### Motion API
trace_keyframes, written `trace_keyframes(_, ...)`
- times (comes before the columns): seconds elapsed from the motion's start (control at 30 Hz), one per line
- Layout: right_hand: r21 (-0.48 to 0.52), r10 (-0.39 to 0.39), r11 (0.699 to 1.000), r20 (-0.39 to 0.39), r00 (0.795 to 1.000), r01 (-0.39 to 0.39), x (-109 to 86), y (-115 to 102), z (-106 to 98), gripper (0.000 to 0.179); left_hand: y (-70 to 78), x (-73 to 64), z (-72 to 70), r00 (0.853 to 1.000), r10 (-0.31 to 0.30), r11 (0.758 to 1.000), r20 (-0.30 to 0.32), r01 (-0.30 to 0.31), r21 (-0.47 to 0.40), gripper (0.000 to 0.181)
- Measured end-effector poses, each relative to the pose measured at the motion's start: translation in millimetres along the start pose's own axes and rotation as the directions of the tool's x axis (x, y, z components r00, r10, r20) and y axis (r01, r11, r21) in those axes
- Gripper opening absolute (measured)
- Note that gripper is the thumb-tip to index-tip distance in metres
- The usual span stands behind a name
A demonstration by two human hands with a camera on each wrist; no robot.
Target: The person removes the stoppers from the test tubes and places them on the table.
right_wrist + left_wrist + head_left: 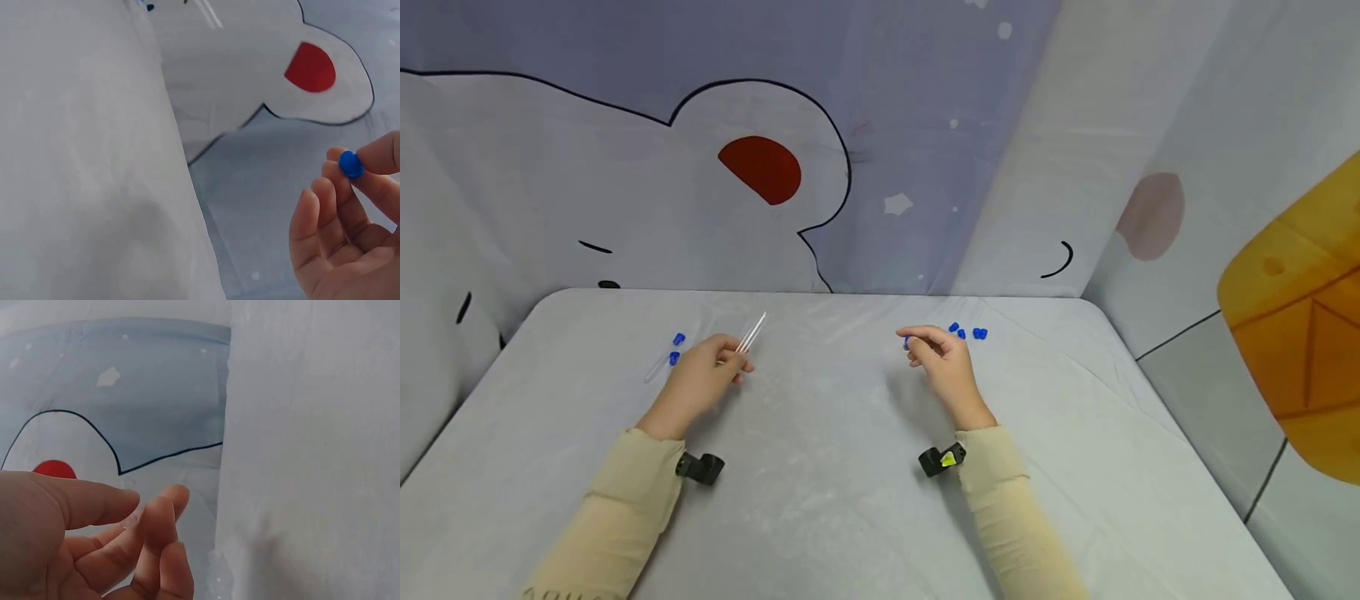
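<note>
My left hand (pixel 702 375) pinches a slim clear test tube (pixel 754 328) between thumb and fingers, its far end slanting up and away to the right. In the left wrist view, only a small glint of the tube (pixel 130 520) shows at the fingertips. Thumb and index finger of my right hand (pixel 949 373) pinch a small blue cap (pixel 351 164), the other fingers spread loosely below it. The two hands are apart, both over the far half of the table.
Left of the left hand, a blue cap (pixel 679 339) and another blue cap (pixel 674 357) lie by a clear tube (pixel 657 369). Several loose blue caps (pixel 980 333) sit beyond the right hand. The white-covered table (pixel 820 467) meets a printed cloth wall (pixel 910 250) behind.
</note>
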State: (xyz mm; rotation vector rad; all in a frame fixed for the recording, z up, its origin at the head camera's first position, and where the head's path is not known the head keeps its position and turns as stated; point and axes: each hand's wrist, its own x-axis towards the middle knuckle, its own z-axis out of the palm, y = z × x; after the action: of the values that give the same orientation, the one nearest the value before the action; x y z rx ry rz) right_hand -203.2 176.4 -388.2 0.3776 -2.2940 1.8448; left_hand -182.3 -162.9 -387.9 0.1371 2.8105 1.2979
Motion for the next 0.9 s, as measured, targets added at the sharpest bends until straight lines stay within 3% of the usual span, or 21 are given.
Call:
trace_keyframes(0.23,-0.037,0.031,0.999,-0.126,0.991,-0.036,14.1,17.4,-28.5,0.022,-4.9,13.8,-1.7,0.996,-0.086,0.996,0.021,0.085,0.037,0.025)
trace_keyframes(0.47,0.038,0.211,0.977,-0.182,0.960,-0.208,27.6,31.6,-57.1,0.028,-6.7,27.1,-1.0,0.990,-0.140,0.985,0.009,0.138,0.100,0.028)
trace_keyframes(0.53,0.035,0.230,0.973,-0.205,0.951,-0.228,31.4,36.9,-66.9,0.030,-8.7,30.3,0.2,0.989,-0.146,0.982,0.008,0.144,0.123,0.029)
trace_keyframes(0.73,-0.084,0.218,0.965,-0.278,0.935,-0.250,43.5,52.7,-97.8,0.025,-13.3,38.4,1.0,0.984,-0.174,0.973,0.023,0.169,0.156,0.030)
trace_keyframes(0.9,-0.192,0.267,0.926,-0.273,0.924,-0.325,50.1,61.7,-119.8,0.026,-14.7,44.5,1.2,0.980,-0.194,0.965,0.043,0.183,0.187,0.032)
